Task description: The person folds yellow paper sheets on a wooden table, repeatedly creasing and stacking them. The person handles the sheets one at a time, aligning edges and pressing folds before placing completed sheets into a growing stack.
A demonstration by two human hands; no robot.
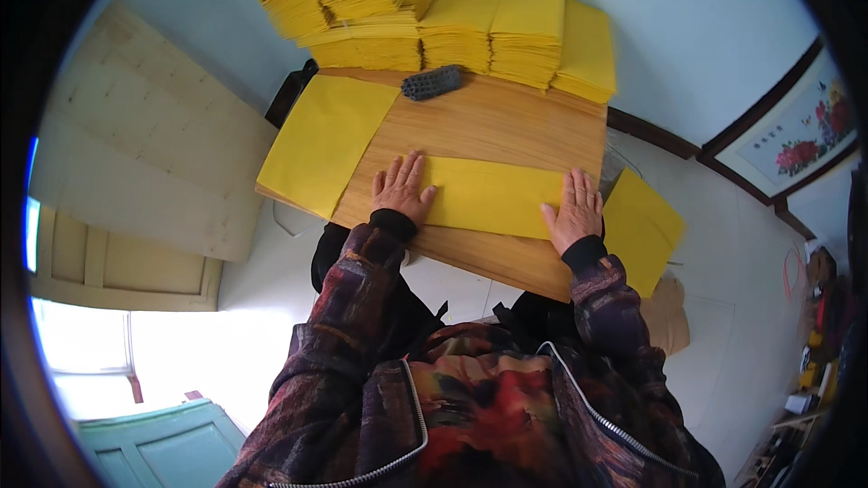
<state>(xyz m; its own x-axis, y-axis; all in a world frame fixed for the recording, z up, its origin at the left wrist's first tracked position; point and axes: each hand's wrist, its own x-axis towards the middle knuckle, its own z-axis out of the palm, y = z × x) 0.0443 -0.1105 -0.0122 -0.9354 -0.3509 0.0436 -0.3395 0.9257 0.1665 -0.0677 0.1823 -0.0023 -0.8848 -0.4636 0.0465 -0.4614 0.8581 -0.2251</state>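
Note:
A long yellow folded paper sheet (pixel 493 196) lies across the near part of the wooden table, directly in front of me. My left hand (pixel 404 190) rests flat at its left end, fingers stretched out and pointing away from me. At the right end, my right hand (pixel 576 212) presses flat with the thumb spread toward the middle. Neither hand grips anything. Left of my left hand, a larger flat yellow sheet (pixel 327 140) covers the table's left side. Whether it is one sheet or several, I cannot tell.
Tall stacks of folded yellow paper (pixel 493 14) line the table's (pixel 515 117) far edge by the wall. A dark grey textured roll (pixel 432 82) lies before them. More yellow paper (pixel 640 230) sits lower, beyond the right edge. A pale board (pixel 154 136) leans at the left.

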